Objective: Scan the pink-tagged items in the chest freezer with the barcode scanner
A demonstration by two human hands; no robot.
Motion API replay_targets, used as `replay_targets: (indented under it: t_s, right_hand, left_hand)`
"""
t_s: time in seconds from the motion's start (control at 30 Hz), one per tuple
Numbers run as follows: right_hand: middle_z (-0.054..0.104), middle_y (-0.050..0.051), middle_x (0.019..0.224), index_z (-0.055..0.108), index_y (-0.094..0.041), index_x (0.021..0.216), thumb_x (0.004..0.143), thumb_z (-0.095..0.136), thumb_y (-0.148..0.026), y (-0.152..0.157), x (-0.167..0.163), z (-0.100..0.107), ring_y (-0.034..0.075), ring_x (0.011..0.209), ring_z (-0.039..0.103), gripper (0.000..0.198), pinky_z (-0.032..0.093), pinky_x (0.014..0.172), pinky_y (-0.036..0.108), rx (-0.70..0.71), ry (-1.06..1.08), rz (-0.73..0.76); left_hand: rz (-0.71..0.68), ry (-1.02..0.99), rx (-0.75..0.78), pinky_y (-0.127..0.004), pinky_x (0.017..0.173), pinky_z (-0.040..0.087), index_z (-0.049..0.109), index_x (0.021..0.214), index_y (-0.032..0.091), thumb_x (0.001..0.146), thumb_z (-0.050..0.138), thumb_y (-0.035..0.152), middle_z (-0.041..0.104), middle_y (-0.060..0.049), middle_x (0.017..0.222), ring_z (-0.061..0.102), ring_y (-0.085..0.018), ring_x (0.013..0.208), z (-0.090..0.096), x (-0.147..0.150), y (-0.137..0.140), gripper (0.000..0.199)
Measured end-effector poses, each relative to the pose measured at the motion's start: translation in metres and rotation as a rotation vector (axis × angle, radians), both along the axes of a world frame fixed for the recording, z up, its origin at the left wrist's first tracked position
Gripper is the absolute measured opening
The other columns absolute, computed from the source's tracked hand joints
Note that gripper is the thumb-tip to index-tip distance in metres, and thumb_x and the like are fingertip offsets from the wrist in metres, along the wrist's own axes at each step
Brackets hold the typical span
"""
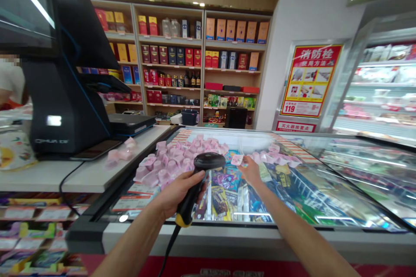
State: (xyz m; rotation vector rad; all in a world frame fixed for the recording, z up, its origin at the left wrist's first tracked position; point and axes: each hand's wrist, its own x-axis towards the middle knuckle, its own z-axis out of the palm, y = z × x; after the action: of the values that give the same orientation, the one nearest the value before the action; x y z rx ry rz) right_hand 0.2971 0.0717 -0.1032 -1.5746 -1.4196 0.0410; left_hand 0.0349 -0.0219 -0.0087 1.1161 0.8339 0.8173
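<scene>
My left hand (182,192) is wrapped round the handle of a black and yellow barcode scanner (208,161), its head tilted over the freezer's glass top and its cable hanging down in front. Between the fingertips of my right hand (250,169) is a small pink cup (237,160) with a printed lid, just to the right of the scanner head. A heap of similar pink cups (175,156) lies on the glass left of and behind the scanner. A smaller group of pink cups (276,156) lies behind and to the right of my right hand.
The chest freezer (208,233) holds colourful packets under its glass. At left, a counter (94,177) carries a black checkout terminal (65,78) and a few loose pink cups (121,152). A person's sleeve (11,78) shows behind the terminal. Stocked shelves (203,52) line the back wall.
</scene>
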Motion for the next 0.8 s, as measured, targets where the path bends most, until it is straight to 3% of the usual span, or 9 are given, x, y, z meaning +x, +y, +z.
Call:
replay_targets:
  t_s: [0.27,0.5,0.7,0.8]
  right_hand:
    - [0.062,0.005,0.085,0.054,-0.018,0.087,0.062,0.052,-0.027,-0.010,0.042,-0.005,0.019,0.080,0.056,0.027,0.039,0.068,0.028,-0.242,-0.113,-0.257]
    - [0.061,0.006,0.083,0.054,-0.019,0.085,0.065,0.049,-0.033,0.002,0.044,-0.002,0.024,0.086,0.054,0.025,0.035,0.073,0.037,-0.300,-0.246,-0.438]
    - [0.060,0.010,0.082,0.053,-0.016,0.088,0.067,0.045,-0.036,0.011,0.060,-0.004,0.027,0.086,0.054,0.030,0.036,0.073,0.041,-0.361,-0.180,-0.507]
    - [0.058,0.011,0.091,0.049,-0.017,0.101,0.063,0.047,-0.033,0.007,0.067,-0.002,0.031,0.091,0.051,0.041,0.037,0.073,0.045,-0.385,-0.160,-0.490]
  left_hand:
    - [0.012,0.017,0.023,-0.019,0.044,0.039,0.054,0.074,0.014,0.067,0.056,0.037,0.057,-0.001,0.060,0.050,-0.007,0.048,-0.005,-0.001,0.009,0.024]
    - [0.010,-0.005,0.047,-0.020,0.045,0.039,0.052,0.070,0.014,0.069,0.055,0.036,0.056,0.000,0.059,0.049,-0.008,0.048,-0.005,-0.013,0.008,0.022]
    - [0.070,0.007,0.047,-0.020,0.045,0.038,0.052,0.070,0.014,0.069,0.054,0.037,0.056,0.000,0.059,0.048,-0.007,0.047,-0.006,-0.027,0.006,0.023]
    - [0.091,0.018,0.051,-0.020,0.045,0.038,0.052,0.071,0.014,0.069,0.054,0.037,0.056,0.000,0.059,0.049,-0.008,0.047,-0.007,-0.032,0.006,0.023]
